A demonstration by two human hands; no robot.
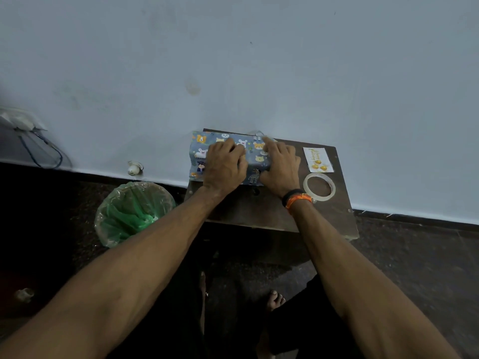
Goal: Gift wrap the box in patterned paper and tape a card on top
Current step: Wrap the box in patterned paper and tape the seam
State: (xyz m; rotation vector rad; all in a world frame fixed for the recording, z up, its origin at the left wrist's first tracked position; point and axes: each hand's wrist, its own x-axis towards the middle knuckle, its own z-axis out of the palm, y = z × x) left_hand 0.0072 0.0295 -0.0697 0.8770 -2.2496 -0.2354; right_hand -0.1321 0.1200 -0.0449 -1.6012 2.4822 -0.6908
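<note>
Worktop [259,216] against wall. Patterned paper [255,151] over box at far-left part. Left hand [225,164], right hand [281,167] press on paper, fingers bent. Tape roll [332,189], card [318,159] at right.

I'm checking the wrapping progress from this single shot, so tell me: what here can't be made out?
- Box: hidden in the head view under the patterned paper and both hands.
- Paper seam and any tape on it: covered by the left hand and right hand.
- Card: its print is too small to read.
- Tape roll: its loose end is too small to find.
- Table legs: hidden by the tabletop and arms.
</note>
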